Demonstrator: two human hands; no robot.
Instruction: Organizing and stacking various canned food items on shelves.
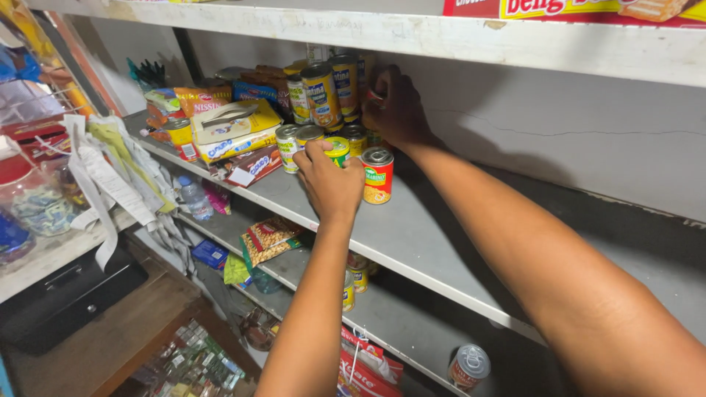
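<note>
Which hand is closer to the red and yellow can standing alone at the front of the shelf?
Left. The left hand is right beside the red and yellow can, holding a green-topped can. The right hand is farther back, gripping a small can among the stacked ones.

1. Pretty dim indoor light overall, kinda warm and flat.
2. Right forearm (559,287) throws a soft shadow across the grey shelf (434,242) and back wall.
3. Lower shelves sink into murk.
4. Frame edges look stretched; close forearm slightly soft.

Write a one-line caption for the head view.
Left hand grips a small green-labelled tin; right hand reaches among stacked yellow-labelled cans on a grey shelf.
</note>
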